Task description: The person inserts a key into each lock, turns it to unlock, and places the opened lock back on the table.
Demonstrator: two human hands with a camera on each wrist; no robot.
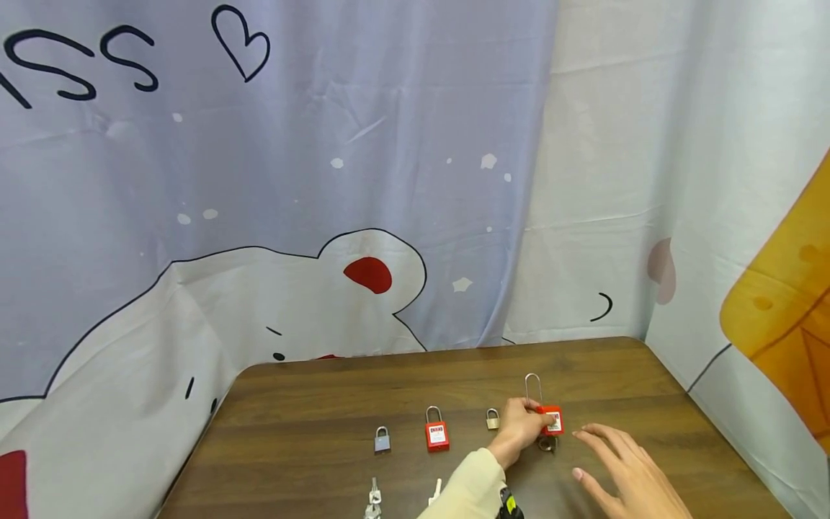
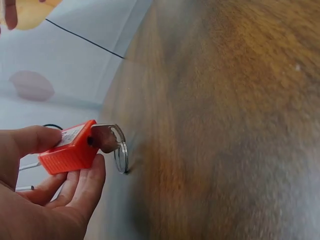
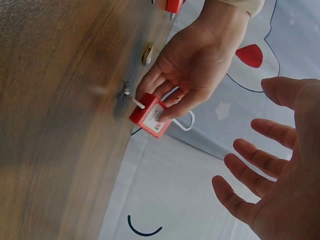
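Where fingers (image 2: 91,182) pinch, red padlock (image 2: 75,156), label (image 2: 70,135) part-covered

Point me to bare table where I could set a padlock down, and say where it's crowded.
In the head view, the table is bare left of the grey padlock, and along the back between the brass padlock and curtain. It is crowded around the left hand, which holds a red padlock between the brass one and the right hand.
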